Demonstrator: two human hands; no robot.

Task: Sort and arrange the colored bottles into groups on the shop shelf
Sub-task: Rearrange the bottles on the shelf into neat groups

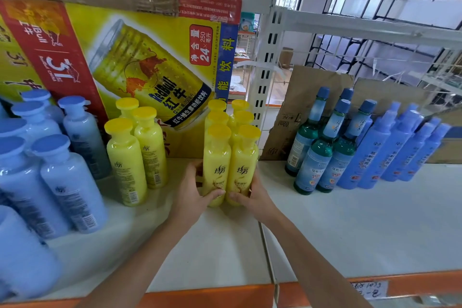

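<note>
A block of several yellow bottles stands in two rows at the middle of the white shelf. My left hand grips the front left bottle of the block, thumb across its label. My right hand grips the front right bottle. Three more yellow bottles stand apart to the left. Several pale blue bottles crowd the far left. On the right stand green bottles with blue caps and a row of blue spray bottles.
A large yellow and red drinks carton stands behind the left bottles. A white slotted upright divides the shelf bays. Brown cardboard sheets lean behind the right-hand bottles. The shelf's orange front edge carries a paper label.
</note>
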